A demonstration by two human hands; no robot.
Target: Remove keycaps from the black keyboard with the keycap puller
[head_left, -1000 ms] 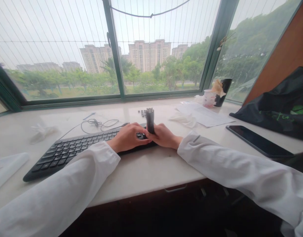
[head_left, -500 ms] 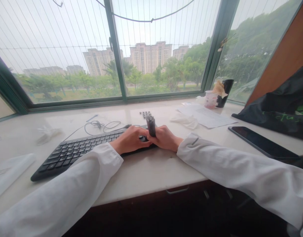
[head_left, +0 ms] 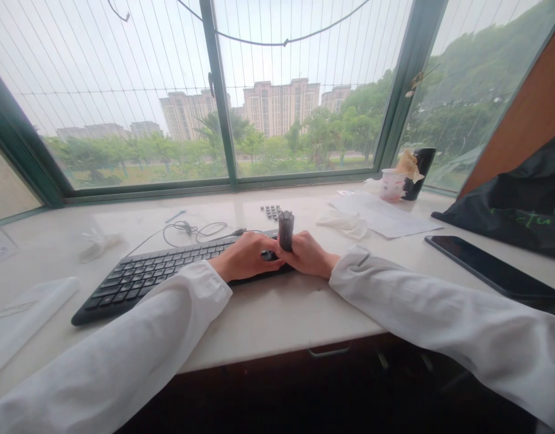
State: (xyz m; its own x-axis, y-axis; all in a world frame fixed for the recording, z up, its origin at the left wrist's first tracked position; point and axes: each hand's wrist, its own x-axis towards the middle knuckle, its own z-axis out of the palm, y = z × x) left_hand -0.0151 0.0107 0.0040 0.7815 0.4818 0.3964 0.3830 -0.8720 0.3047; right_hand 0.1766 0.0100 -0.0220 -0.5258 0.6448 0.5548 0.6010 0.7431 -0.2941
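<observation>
A dark grey cylinder (head_left: 285, 231) stands upright, its lower part clamped between both hands in a closed grip, just above the right end of a black keyboard (head_left: 146, 280). The left hand (head_left: 245, 256) lies across that end of the keyboard, its fingers reaching in to the cylinder from one side. The right hand (head_left: 308, 254) curls in from the other side, and its fingertips (head_left: 290, 254) meet the left hand's around the base. White sleeves (head_left: 440, 313) cover both forearms.

Just beyond the cylinder lies a small block of black keys (head_left: 272, 211). A thin black cable (head_left: 191, 229) coils behind the keyboard. To the right are a crumpled white glove (head_left: 343, 226), a printed sheet of paper (head_left: 381, 216), a pale cup (head_left: 392, 185) beside a black mug (head_left: 423, 172), a black smartphone (head_left: 490, 265), and a black bag (head_left: 522, 220) with green lettering. All of this rests on a pale stone bench (head_left: 277, 325) beneath a green-framed window (head_left: 218, 90).
</observation>
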